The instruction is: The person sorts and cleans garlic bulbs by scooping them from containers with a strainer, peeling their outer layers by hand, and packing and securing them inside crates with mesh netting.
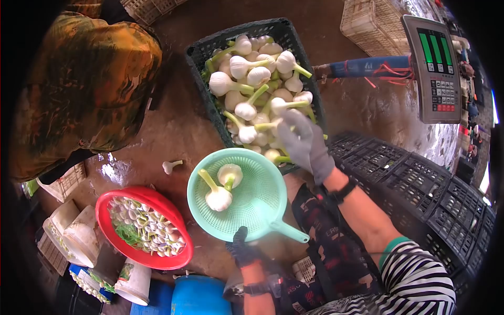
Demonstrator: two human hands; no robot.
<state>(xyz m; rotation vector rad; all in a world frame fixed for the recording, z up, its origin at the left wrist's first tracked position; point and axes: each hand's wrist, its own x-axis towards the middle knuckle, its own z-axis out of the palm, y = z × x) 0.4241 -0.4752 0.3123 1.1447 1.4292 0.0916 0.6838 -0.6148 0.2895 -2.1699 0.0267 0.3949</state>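
Observation:
My left hand (242, 248), in a dark glove, grips the near rim of a pale green plastic colander (286, 229) with a handle. Two garlic bulbs (218, 199) with cut green stems lie inside it, towards its left side. Beyond the colander stands a dark green crate (202, 84) heaped with white garlic bulbs (249, 110). Over the crate's near right part is my right hand (304, 142), in a grey glove, its curled fingers among the stems. Motion blurs those fingers, so whether they hold a bulb is unclear.
A red basin (102, 215) of small garlic bulbs stands at left, near white buckets (79, 236) and blue barrels (199, 295). One bulb (170, 166) lies on the wet floor. Black crates (409, 178) line the right, below a scale display (436, 68). Another person (89, 89) is at upper left.

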